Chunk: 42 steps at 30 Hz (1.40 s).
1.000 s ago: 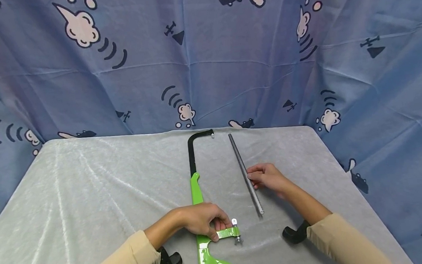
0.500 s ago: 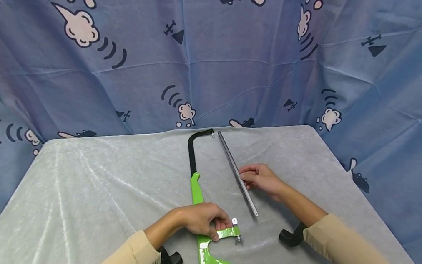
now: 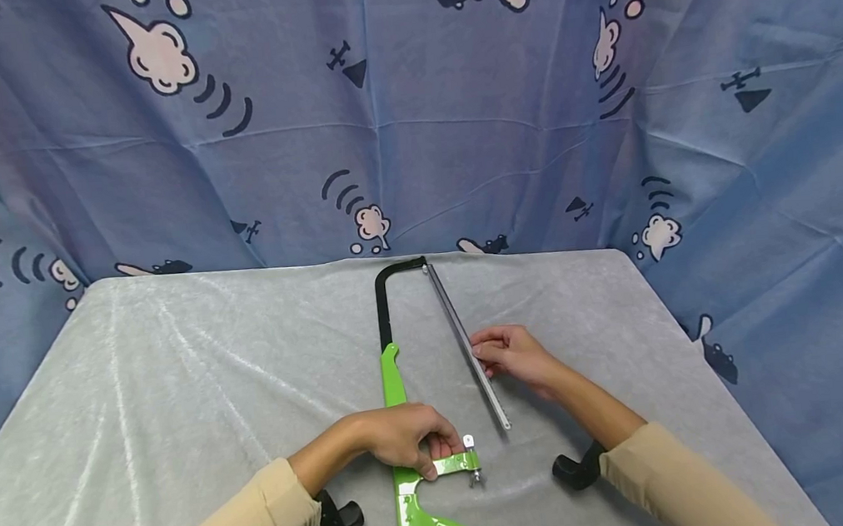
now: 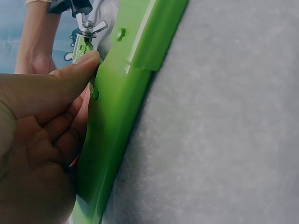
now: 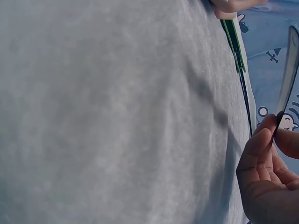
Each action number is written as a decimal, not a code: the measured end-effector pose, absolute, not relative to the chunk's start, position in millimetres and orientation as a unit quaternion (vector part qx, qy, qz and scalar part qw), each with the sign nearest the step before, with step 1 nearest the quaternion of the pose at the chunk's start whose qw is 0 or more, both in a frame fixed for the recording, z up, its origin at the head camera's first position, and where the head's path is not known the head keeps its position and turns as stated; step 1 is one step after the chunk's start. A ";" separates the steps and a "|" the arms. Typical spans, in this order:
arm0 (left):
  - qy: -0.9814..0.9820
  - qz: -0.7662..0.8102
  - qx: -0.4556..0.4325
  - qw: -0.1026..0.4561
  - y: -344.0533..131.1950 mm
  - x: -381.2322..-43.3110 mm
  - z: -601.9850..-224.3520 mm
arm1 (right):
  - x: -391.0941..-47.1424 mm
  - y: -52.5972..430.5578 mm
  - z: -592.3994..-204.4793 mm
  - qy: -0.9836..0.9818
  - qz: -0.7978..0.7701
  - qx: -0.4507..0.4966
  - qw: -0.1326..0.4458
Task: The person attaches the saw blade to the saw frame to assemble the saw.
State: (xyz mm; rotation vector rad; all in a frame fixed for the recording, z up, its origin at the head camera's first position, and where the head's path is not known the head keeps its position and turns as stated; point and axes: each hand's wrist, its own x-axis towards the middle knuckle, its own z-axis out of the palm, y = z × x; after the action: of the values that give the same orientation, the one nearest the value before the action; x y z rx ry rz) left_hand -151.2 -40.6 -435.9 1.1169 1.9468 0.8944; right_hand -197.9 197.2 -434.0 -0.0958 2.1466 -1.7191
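A hacksaw frame (image 3: 393, 382) with a green body, green handle and black bent front arm lies on the table. My left hand (image 3: 407, 438) grips its short green arm, thumb and fingers round it, beside the wing nut (image 3: 476, 477) and blade pin. In the left wrist view the thumb presses the green metal (image 4: 117, 88) near the wing nut (image 4: 91, 30). Between thumb and fingers my right hand (image 3: 516, 357) pinches a thin grey hacksaw blade (image 3: 450, 306) near its middle. The blade's far end is right at the black arm's tip (image 3: 424, 264); its near end slants right of the pin.
A pale plush cloth (image 3: 215, 398) covers the table. Behind it hangs a blue patterned curtain (image 3: 457, 151). Black wrist mounts (image 3: 342, 516) sit under both forearms.
My right hand has carried the blade leftward, bringing its far end to the tip of the frame's black arm. The left hand and the frame have stayed in place.
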 end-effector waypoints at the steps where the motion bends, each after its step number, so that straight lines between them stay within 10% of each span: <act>1: 0.754 0.345 0.432 0.355 -40.5 -151.3 -435.9 | -198.3 196.8 -434.4 0.766 -0.611 -0.035 0.195; 42: 0.756 0.336 0.437 0.353 -39.4 -151.3 -436.6 | -194.5 179.2 -439.7 0.773 -0.599 -0.013 0.206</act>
State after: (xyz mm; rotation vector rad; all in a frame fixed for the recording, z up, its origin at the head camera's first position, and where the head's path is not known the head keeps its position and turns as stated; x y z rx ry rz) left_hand -151.3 -39.4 -436.6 1.1303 1.9558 0.8705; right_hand -194.5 179.2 -439.7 -0.0372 2.1548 -1.6697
